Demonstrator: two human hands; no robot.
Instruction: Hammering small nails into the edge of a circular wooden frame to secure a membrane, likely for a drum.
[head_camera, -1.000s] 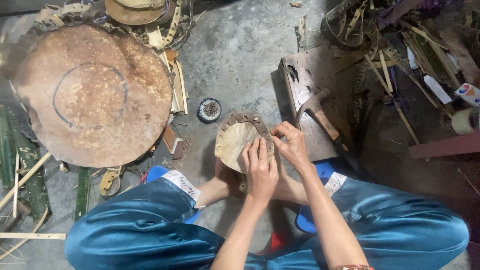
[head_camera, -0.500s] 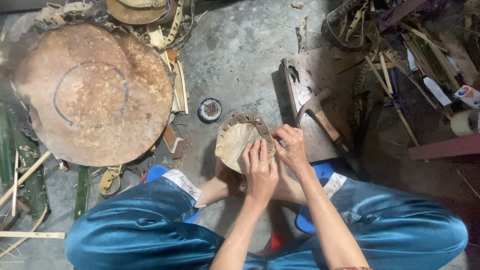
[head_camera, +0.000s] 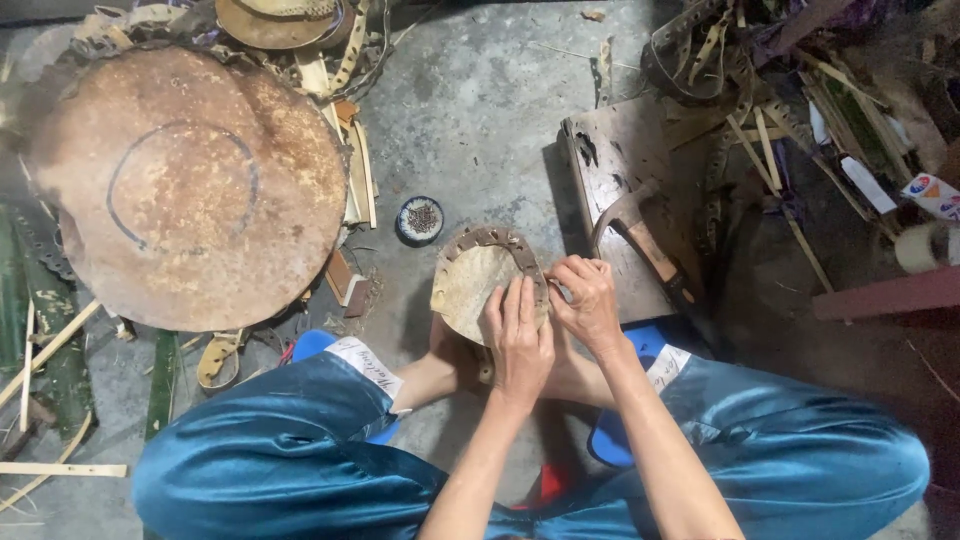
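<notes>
A small round piece of pale hide with a brown studded strip along its rim rests on my feet, between my knees in blue trousers. My left hand lies flat on its lower right part, fingers together, pressing it down. My right hand is at the disc's right edge, fingertips pinched on the rim strip. What is between those fingertips is too small to make out.
A large rusty round metal plate lies at the left. A small round tin of tacks sits on the concrete floor. A hammer rests on a wooden block at the right. Bamboo strips and scraps lie around.
My hands shifted slightly on the disc; the right hand's fingers stay pinched at the rim. Little else moved.
</notes>
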